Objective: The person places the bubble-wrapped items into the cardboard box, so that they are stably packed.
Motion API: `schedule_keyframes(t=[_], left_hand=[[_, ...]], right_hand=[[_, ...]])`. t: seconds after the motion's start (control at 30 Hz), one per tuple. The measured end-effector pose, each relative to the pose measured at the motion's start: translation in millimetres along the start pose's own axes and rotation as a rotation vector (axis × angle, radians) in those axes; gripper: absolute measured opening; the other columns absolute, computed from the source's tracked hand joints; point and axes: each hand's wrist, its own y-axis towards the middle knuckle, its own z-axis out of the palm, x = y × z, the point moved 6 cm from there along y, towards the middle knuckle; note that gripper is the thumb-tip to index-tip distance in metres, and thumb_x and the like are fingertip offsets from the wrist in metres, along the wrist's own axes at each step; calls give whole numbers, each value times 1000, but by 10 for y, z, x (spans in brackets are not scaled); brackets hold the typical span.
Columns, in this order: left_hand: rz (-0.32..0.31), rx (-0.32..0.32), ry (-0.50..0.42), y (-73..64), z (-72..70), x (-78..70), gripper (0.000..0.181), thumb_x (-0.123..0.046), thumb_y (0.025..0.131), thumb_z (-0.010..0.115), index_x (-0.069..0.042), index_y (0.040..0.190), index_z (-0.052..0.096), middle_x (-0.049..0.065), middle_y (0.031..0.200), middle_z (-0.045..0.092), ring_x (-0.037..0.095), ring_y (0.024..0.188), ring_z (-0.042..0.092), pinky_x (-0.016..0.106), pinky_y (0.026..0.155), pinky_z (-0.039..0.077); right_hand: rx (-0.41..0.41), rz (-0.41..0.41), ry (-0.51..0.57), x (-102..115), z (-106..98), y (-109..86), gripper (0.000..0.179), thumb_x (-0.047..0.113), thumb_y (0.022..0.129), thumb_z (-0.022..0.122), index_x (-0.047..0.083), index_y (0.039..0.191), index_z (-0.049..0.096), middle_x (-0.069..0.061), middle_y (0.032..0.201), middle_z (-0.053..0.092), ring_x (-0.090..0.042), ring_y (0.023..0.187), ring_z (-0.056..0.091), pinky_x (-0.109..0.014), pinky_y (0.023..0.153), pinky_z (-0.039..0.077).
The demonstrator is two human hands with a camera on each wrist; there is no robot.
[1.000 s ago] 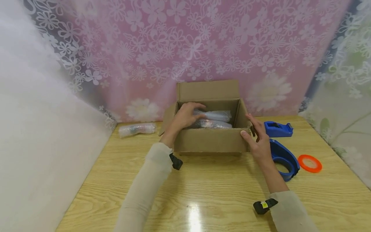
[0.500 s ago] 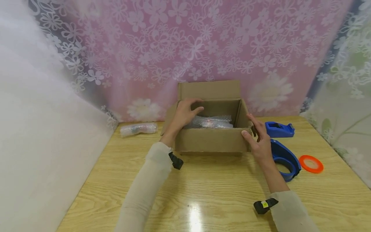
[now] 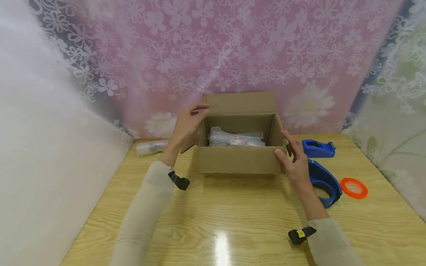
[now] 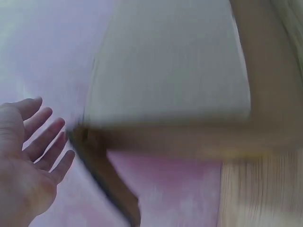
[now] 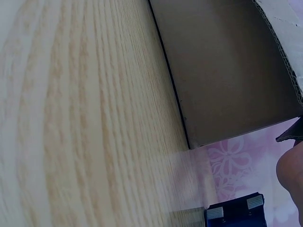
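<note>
An open cardboard box stands at the back of the table with bubble-wrapped bundles lying inside. My left hand is outside the box, by its left side flap. In the left wrist view that hand has its fingers spread, holding nothing, close to the dangling flap. My right hand grips the front right corner, thumb on the front edge and fingers along the right side. Only a fingertip of it shows in the right wrist view.
Another bubble-wrapped bundle lies left of the box, partly behind the left wrist. On the right are a blue tape dispenser, a larger blue ring-shaped tape holder and an orange ring. A flowered curtain hangs behind.
My left hand has left the inside of the box and moved left past its side. The upper bundle has settled lower among the others. The right hand keeps its grip on the corner.
</note>
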Motion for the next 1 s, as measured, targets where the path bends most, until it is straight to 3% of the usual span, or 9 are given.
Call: schedule_keyframes(t=[0.17, 0.37, 0.53, 0.67, 1.0], left_hand=[[27, -57, 79, -8, -383, 257, 31, -29, 103, 68, -11, 127, 74, 6, 132, 71, 26, 129, 59, 47, 113, 44], [-79, -42, 195, -125, -675, 677, 35, -32, 104, 66, -9, 130, 71, 11, 137, 67, 29, 135, 55, 47, 115, 42], [-155, 15, 243, -260, -820, 941, 38, -30, 107, 61, -6, 135, 66, 17, 142, 62, 36, 137, 51, 53, 118, 37], [-212, 46, 277, -367, -913, 1126, 42, -33, 108, 58, -6, 139, 63, 18, 146, 59, 39, 139, 49, 54, 120, 34], [-343, 72, 317, -541, -1069, 1621, 41, -23, 108, 59, -2, 143, 59, 23, 153, 51, 44, 140, 48, 61, 114, 41]], right_hand=[[-12, -3, -6, 3, -4, 15, 57, -8, 97, 64, 0, 152, 50, -28, 143, 47, -21, 96, 36, -29, 79, 29], [-20, -1, 0, 0, -6, 16, 58, -9, 96, 64, 0, 151, 51, -23, 142, 49, -25, 94, 34, -30, 78, 28], [-17, 0, -1, 2, 6, 5, 58, -10, 96, 63, 0, 151, 50, -23, 143, 48, -17, 100, 38, -29, 80, 30], [-18, 1, 3, 4, 5, -12, 58, -11, 95, 63, -1, 151, 50, -29, 141, 47, -19, 97, 38, -31, 79, 29], [-6, 14, -16, 6, 9, -14, 57, -7, 98, 63, 0, 152, 49, -27, 142, 46, -25, 91, 34, -33, 77, 28]])
